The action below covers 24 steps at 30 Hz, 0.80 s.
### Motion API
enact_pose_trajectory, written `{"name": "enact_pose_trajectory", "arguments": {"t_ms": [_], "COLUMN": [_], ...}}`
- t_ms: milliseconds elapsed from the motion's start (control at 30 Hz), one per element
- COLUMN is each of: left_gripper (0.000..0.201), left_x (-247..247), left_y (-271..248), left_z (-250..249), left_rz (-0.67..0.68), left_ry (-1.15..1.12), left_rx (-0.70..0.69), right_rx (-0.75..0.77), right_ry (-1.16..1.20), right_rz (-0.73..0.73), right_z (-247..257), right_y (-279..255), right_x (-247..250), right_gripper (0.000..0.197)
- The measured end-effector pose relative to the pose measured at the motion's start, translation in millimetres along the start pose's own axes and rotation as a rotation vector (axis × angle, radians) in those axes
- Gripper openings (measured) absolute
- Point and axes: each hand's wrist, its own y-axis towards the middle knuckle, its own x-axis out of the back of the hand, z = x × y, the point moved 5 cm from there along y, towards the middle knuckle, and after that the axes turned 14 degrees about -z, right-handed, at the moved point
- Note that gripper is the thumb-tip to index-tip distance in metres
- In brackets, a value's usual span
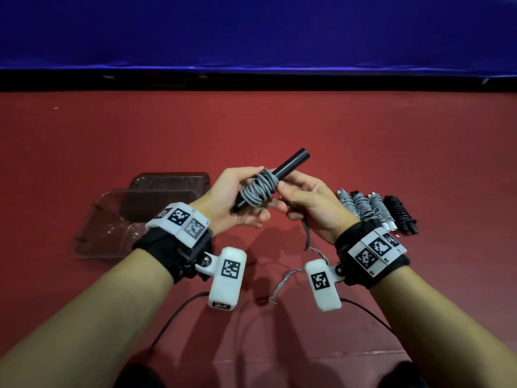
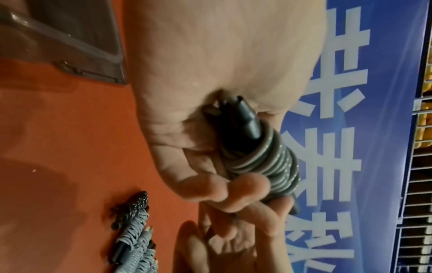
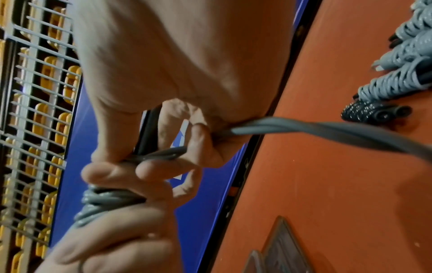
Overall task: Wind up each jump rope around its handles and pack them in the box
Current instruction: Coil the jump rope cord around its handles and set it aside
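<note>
Jump rope [image 1: 258, 191] | left hand [image 1: 235, 200] fingers grip handles | right hand [image 1: 310, 204] fingers pinch cord

Wound ropes [image 1: 375, 211] just beside right wrist

A pair of black handles [image 1: 279, 176] was held up tilted above the red floor, with grey rope [image 1: 258, 191] coiled round their middle and a loose twisted tail [image 1: 288, 275] hanging to the floor. Four wound ropes [image 1: 375, 210], three grey and one black, lay side by side at the right. A clear plastic box [image 1: 112, 228] sat open at the left, its lid [image 1: 170, 180] just behind it.
</note>
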Motion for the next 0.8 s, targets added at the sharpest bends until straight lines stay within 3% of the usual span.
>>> {"name": "enact_pose_trajectory", "arguments": {"t_ms": [33,100,133,167,233,333,467,533,667,733,800], "left_gripper": [0.039,0.03,0.022,0.016,0.02,0.023,0.018,0.024,0.034,0.037,0.036], "left_x": [4,18,22,20,14,13,21,22,15,8,2], "left_y": [6,13,12,9,9,13,19,21,15,10,4], "left_z": [0,-7,-12,-15,-15,-14,-6,-1,4,2,1], "left_rz": [-0.115,-0.399,-0.466,-0.438,-0.315,-0.292,-0.295,-0.267,-0.214,-0.159,-0.087], "left_ry": [0.045,0.209,0.295,0.36,0.463,0.467,0.154,0.068,-0.013,-0.042,0.005], "left_rx": [-0.087,-0.394,-0.554,-0.672,-0.772,-0.712,-0.458,-0.343,-0.158,-0.125,-0.107], "right_rx": [0.019,0.045,0.049,0.052,0.046,0.001,0.034,0.061,0.116,0.136,0.128], "right_ry": [-0.027,-0.107,-0.122,-0.125,-0.137,-0.155,-0.196,-0.211,-0.228,-0.265,-0.257], "right_rz": [-0.063,-0.213,-0.283,-0.346,-0.433,-0.456,-0.293,-0.257,-0.248,-0.234,-0.115], "right_z": [0,1,2,2,1,-4,-4,-2,6,11,13], "right_y": [2,5,6,8,10,8,6,5,3,3,1], "right_x": [2,7,10,13,19,22,18,17,12,7,0], "right_gripper": [0.019,0.012,0.013,0.014,0.022,0.029,0.007,0.018,0.02,0.031,0.034]}}
